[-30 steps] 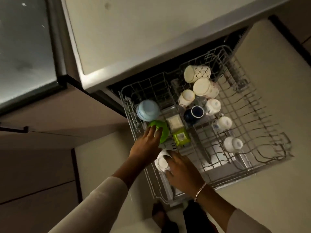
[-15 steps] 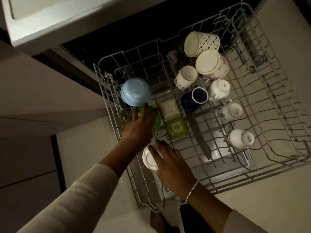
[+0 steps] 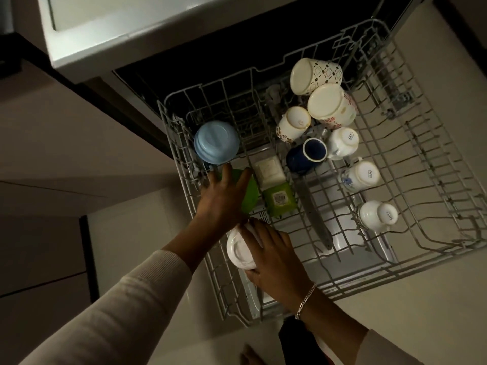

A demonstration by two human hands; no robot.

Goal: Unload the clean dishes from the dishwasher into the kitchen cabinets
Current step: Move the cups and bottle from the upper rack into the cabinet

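Observation:
The dishwasher's upper wire rack (image 3: 434, 262) is pulled out below me. My left hand (image 3: 224, 198) lies over a green bowl (image 3: 251, 196) at the rack's left side, fingers spread across it. My right hand (image 3: 274, 256) grips a white bowl (image 3: 239, 252) near the rack's front left corner. A light blue bowl (image 3: 216, 142) sits upside down just beyond the left hand. Several upturned mugs stand further right, among them a dark blue mug (image 3: 305, 155) and a patterned cream mug (image 3: 315, 75).
A green square container (image 3: 279, 198) and a white one (image 3: 268, 171) sit mid-rack, beside a long knife (image 3: 315, 219). The white countertop edge (image 3: 118, 40) overhangs at top left. Cabinet fronts (image 3: 52, 154) run along the left. The rack's right half holds bare wire tines.
The view has tilted down and closer to the rack. My left hand has slid further over the green bowl, and my right hand has closed more around the white bowl.

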